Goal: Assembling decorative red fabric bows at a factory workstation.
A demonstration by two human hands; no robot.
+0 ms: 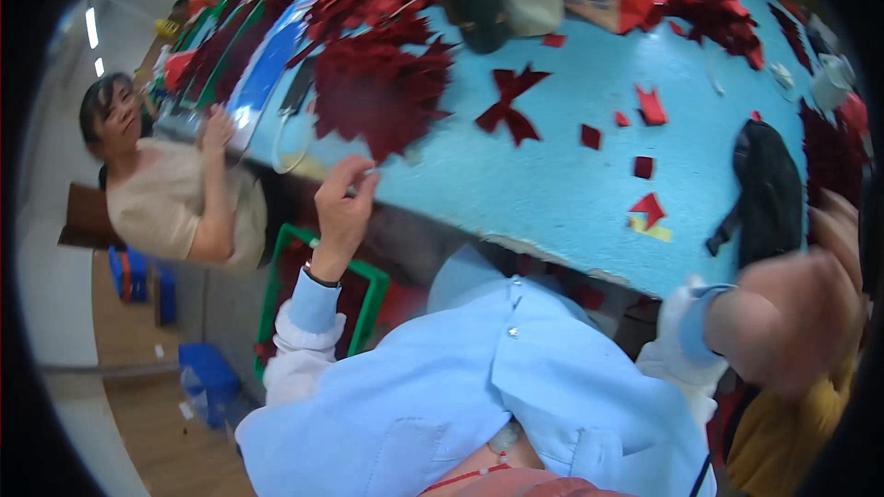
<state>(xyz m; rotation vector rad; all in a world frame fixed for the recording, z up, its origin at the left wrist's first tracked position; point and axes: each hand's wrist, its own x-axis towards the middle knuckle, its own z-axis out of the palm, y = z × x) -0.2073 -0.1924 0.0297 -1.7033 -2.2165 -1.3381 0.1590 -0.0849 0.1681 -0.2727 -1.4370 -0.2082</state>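
Across the blue worktop (552, 179), that dark red pile (382, 97) could slump if bumped. Black bag (772, 189) might get knocked by the blurry right hand (794, 313), can't tell its fingers. Left hand (344, 207) is near the pile, fingers pinched together; careless brushing could scatter loose scraps (590, 136).

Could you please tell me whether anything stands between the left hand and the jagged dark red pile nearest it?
Nothing visible does: only bare blue table shows between the left hand and the dark red pile. The bow-shaped piece lies off right.
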